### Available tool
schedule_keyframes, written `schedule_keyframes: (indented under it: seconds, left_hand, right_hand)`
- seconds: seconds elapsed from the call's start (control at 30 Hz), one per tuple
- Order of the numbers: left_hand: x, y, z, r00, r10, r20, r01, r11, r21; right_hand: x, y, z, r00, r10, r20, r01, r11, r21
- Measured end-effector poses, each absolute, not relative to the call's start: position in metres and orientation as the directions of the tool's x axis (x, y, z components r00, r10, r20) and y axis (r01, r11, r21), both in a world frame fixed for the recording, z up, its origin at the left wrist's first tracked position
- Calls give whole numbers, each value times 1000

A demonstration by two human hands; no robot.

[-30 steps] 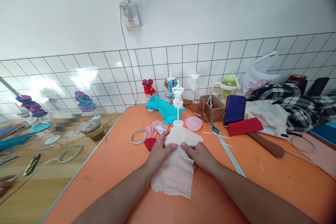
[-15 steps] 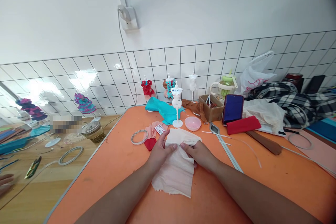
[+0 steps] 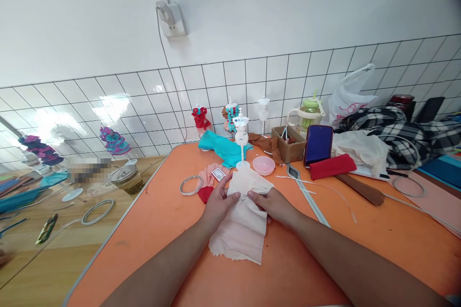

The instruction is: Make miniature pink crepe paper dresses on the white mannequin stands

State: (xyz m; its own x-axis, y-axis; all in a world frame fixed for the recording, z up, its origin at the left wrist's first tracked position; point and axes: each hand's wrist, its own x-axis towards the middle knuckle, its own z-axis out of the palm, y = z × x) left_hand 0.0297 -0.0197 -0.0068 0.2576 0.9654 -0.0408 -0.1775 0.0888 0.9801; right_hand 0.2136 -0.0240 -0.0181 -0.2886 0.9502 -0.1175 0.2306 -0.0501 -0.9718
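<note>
A thin, crinkled cream sheet (image 3: pixel 238 237) with a ragged lower edge hangs between my hands over the orange tabletop; I cannot tell whether it is cloth or crepe paper. My left hand (image 3: pixel 218 205) pinches its left side, thumb on top. From the right, my right hand (image 3: pixel 276 205) grips it the same way, the two thumbs nearly meeting at a fold across the upper part. Just beyond the sheet stands a small white dress-form stand (image 3: pixel 241 135). A pink dish (image 3: pixel 264 166) is right of its base. Left of my hands lie a tape roll (image 3: pixel 190 185) and a printed card (image 3: pixel 218 174).
Turquoise fabric (image 3: pixel 223 147), small dressed forms and a cardboard box (image 3: pixel 292 148) line the back. A phone (image 3: pixel 319 145), red roll (image 3: pixel 333 166) and green-lidded bottle (image 3: pixel 310 114) stand right. On the wooden table at left are a cutter (image 3: pixel 46 229) and glass jar (image 3: pixel 127 178).
The view has shifted slightly. My thumbs have drawn a little closer along the sheet's fold, both hands still gripping it. Another person's hand at the left edge has mostly left view.
</note>
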Motion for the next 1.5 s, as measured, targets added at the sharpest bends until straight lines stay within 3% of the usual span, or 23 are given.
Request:
schedule_keyframes:
  seconds: [0.3, 0.53, 0.83, 1.03, 1.33, 1.5]
  left_hand:
    - [24, -19, -1, 277, 961, 7, -161, 40, 986]
    - [26, -18, -3, 186, 979, 79, -75, -66, 995]
    - [31, -23, 3, 309, 949, 56, -106, -24, 994]
    - [31, -24, 1, 340, 939, 54, -49, -40, 998]
    - [27, -22, 0, 318, 946, 57, -151, -9, 988]
    - [27, -21, -2, 337, 939, 69, -168, -12, 986]
  right_hand:
    - [218, -23, -15, -269, 951, -151, 286, -70, -956]
    - [217, -26, -7, -251, 958, -140, 293, -62, -954]
    - [216, -24, -11, -262, 949, -173, 314, -85, -946]
    - [218, -23, -12, -318, 947, -45, 303, 57, -951]
    - [222, -23, -9, -270, 962, 36, 267, 111, -957]
    - [221, -23, -8, -353, 925, 140, 177, 213, -961]
